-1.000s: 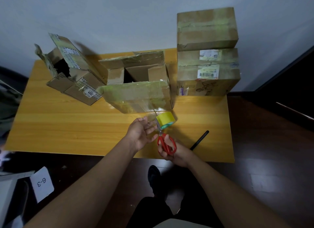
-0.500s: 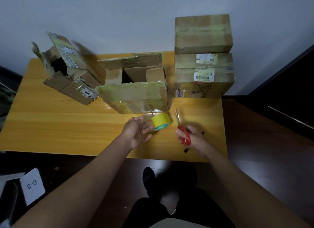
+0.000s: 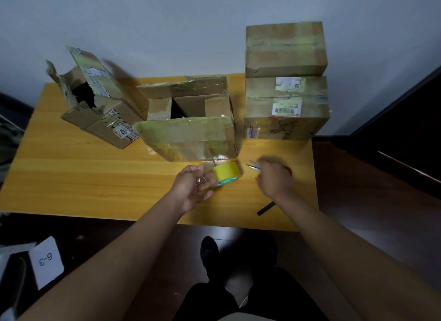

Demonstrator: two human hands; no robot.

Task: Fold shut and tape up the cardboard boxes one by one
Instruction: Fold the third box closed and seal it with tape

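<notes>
Now the left hand (image 3: 193, 189) cups the yellow tape roll (image 3: 226, 173) beside the open middle cardboard box (image 3: 188, 129), right hand (image 3: 274, 177) gripping red-handled scissors (image 3: 254, 166); flaps need folding next.

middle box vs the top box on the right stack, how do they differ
The middle box stands on the table with flaps open and a dark gap showing; the top box is taped shut and sits on another box. The middle one looks wider. Both are brown cardboard with yellowish tape.
</notes>
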